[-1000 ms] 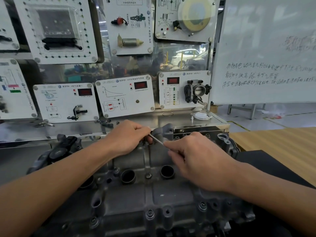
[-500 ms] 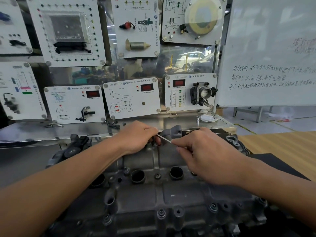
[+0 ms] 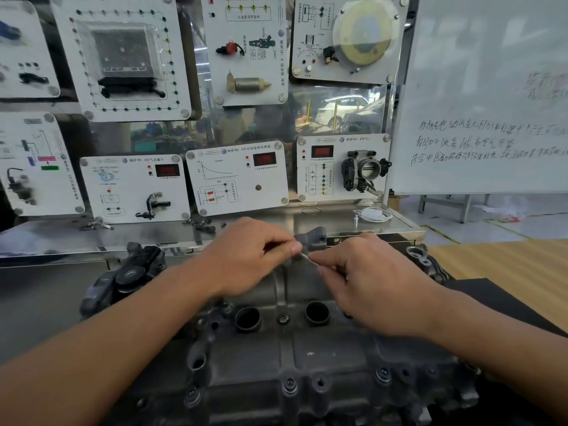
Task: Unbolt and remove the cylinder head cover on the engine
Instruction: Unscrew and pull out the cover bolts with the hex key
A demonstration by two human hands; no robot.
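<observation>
The grey cylinder head cover lies across the lower middle of the head view, with two dark round wells and several bolts along its near edge. My left hand is curled at the cover's far edge, its fingers pinching one end of a thin metal tool. My right hand pinches the tool's other end between thumb and forefinger. The tool's tip and whatever it meets are hidden under my left fingers.
Behind the engine runs a steel shelf with small parts, backed by white training panels. A whiteboard stands at the right. A wooden table and black mat lie to the right.
The camera view drifted, so the engine sits slightly higher and more to the right in frame. Both hands stay on the thin tool at the cover's far edge with little visible change.
</observation>
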